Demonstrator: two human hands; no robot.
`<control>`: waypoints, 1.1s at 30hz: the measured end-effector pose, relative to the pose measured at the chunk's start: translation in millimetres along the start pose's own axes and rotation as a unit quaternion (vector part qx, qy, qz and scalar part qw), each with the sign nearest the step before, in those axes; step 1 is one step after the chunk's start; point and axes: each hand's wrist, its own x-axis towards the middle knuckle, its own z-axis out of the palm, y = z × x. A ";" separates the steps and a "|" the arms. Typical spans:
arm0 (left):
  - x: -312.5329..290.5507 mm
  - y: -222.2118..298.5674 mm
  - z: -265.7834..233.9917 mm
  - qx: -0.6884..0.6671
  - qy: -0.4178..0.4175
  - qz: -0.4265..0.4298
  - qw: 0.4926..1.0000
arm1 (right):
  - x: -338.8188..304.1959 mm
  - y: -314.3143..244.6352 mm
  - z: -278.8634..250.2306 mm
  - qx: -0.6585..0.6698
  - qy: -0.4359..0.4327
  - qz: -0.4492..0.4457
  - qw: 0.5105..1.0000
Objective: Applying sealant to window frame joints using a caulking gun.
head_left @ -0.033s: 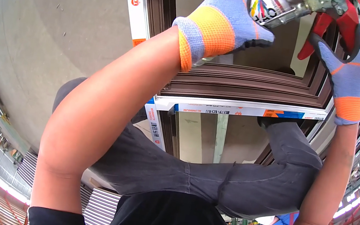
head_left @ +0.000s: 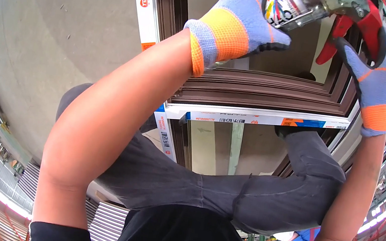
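Carrying a metal-bodied tool two-handed, likely to share the weight between the white canister and the red handle and to keep both ends steady. Angled across the space between both sets of fingers, over a brown frame (height above the frame hard to judge from overhead). Cupped closely around the canister with the left hand, thumb along the near side, other fingertips hidden. Hooked around the red handle with the right hand, thumb and forefinger parted in a wide V; firmness of the hidden fingers impossible to tell. Just left of the right thumb, a red lever. Nearer the body than either hand's fingers, a white wrapped strip along the frame, presumably covered against scratches. Left of the left fingers, well apart, grey floor.
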 end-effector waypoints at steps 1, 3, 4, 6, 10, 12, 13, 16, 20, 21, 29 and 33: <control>0.0 -7.5 0.7 0.001 0.003 -0.001 1.000 | 6.5 0.5 -4.6 0.074 -0.083 0.050 0.993; -0.1 -25.5 -2.3 -0.054 -0.008 0.026 0.998 | 21.3 11.5 -10.1 0.115 -0.159 0.064 0.978; -2.1 -17.9 -4.1 -0.043 -0.045 -0.004 0.998 | 27.0 23.1 -11.8 0.146 -0.237 0.084 0.957; -6.2 -12.9 -2.1 -0.094 -0.072 -0.039 0.992 | 37.6 32.6 -7.5 0.227 -0.326 0.047 0.917; -0.7 -11.8 15.9 -0.109 -0.059 0.012 0.992 | 37.0 67.1 1.8 0.377 -0.352 0.039 0.856; 0.3 -19.2 13.1 -0.109 -0.065 -0.019 0.992 | 21.5 102.4 19.7 0.405 -0.317 0.139 0.846; -3.9 -22.0 11.1 -0.101 -0.077 -0.054 0.990 | 8.1 132.4 39.1 0.401 -0.299 0.203 0.842; -5.2 -30.4 19.8 -0.070 -0.071 -0.044 0.994 | -10.1 164.6 66.3 0.573 -0.327 0.135 0.739; -3.2 -33.9 22.4 -0.059 -0.109 -0.075 0.989 | -16.3 136.8 86.9 0.548 -0.271 0.115 0.783; -6.4 -41.3 26.8 -0.055 -0.077 -0.071 0.993 | -9.4 131.4 93.0 0.543 -0.302 0.097 0.778; 7.4 -40.8 19.5 -0.068 -0.119 -0.089 0.987 | 13.7 114.5 92.8 0.550 -0.414 0.199 0.697; 6.4 -50.4 15.4 -0.083 -0.112 -0.123 0.983 | 9.9 94.3 108.0 0.585 -0.394 0.321 0.632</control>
